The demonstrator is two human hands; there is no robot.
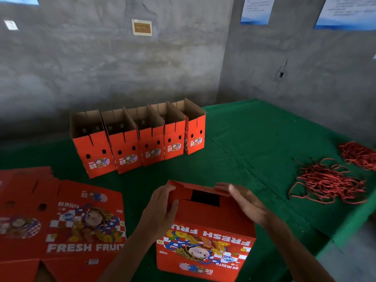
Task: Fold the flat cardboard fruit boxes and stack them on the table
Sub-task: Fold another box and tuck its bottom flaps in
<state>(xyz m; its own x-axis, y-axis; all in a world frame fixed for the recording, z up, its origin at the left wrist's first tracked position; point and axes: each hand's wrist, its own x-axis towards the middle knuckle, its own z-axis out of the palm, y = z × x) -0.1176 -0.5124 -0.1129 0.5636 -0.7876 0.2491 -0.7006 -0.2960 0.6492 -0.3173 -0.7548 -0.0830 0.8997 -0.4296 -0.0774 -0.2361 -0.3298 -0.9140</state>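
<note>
Box in hand: a red box printed "FRESH FRUIT" stands on the green worktop, nearest the camera, its print upside down to the viewer and its top flaps partly closed over a dark gap.
Left hand: the left hand is on the box's upper left corner; its fingers curl over the far flap edge and the thumb presses the near flap, so it grips the box.
Right hand: the right hand lies on the box's upper right edge, fingers nearly straight and flat against the far flap, pressing rather than clasping.
Flat boxes: a pile of unfolded flat boxes lies just left of the held box.
Folded boxes: five folded boxes stand open-topped in a touching row beyond the held box, towards the grey wall.
Cords: a heap of red cords lies well to the right of the held box, a second heap beyond it.
</note>
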